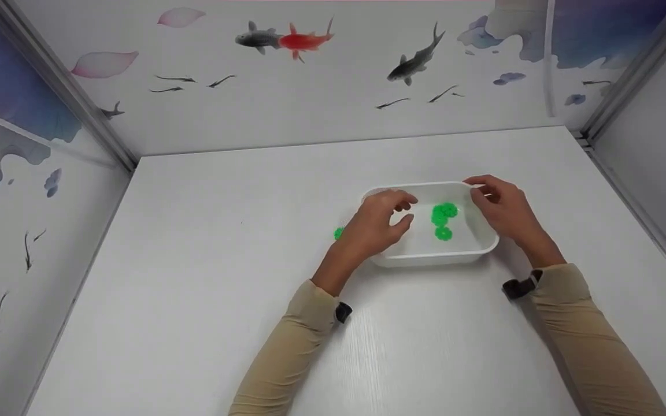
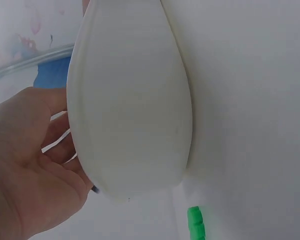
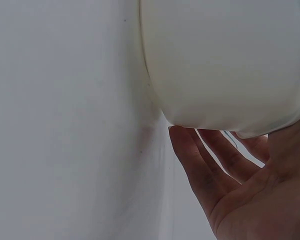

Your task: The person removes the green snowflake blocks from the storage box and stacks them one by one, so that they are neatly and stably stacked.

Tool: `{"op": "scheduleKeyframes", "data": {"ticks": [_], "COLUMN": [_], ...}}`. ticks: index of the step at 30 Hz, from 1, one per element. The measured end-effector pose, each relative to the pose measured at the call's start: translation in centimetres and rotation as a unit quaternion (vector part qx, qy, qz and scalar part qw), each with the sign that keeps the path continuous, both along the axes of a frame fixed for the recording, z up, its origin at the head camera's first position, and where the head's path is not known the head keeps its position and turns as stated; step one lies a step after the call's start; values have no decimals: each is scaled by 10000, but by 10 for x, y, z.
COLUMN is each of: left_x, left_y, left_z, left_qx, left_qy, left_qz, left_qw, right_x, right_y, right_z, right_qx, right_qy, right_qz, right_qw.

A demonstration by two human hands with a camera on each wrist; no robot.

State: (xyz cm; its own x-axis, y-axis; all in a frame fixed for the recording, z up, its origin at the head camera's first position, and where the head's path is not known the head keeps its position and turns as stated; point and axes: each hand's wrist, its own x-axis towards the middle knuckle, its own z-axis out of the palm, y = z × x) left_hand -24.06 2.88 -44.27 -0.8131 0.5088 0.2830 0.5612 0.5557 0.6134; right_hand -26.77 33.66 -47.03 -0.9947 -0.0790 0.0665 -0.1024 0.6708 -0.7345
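Note:
A white rectangular plastic tub stands on the table, with several green notched discs lying on its floor. My left hand hovers over the tub's left end, thumb and fingers apart and nothing visible between them. My right hand grips the right end of the tub. Its thumb is at the inner side and its fingers lie along the outer wall. Another green disc is outside the tub on the left, partly hidden by my left hand; the left wrist view shows a green disc edge-on.
The white table extends around the tub. Printed panels with fish rise behind it and at both sides. A dark wrist strap is on the right wrist, and another dark band on the left.

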Motion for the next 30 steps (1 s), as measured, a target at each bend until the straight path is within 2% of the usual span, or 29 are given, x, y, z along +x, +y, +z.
{"op": "scheduleKeyframes", "data": {"ticks": [10,17,30], "left_x": [-2,-3,-3], "left_y": [23,34,46], "left_z": [-9,-12,-13], "left_qx": [-112,-305,-840], "left_qy": [-417,-523,-665], "left_qz": [-50,-192,-136], "left_qw": [9991,9980,9941], "right_x": [-1,0,-1], "right_y": [-3,-3,-2], "right_z": [2,3,1], "right_qx": [-23,-19,27], "right_qy": [-154,-203,-138], "right_qz": [-59,-71,-70], "right_qw": [9999,9998,9999]}}
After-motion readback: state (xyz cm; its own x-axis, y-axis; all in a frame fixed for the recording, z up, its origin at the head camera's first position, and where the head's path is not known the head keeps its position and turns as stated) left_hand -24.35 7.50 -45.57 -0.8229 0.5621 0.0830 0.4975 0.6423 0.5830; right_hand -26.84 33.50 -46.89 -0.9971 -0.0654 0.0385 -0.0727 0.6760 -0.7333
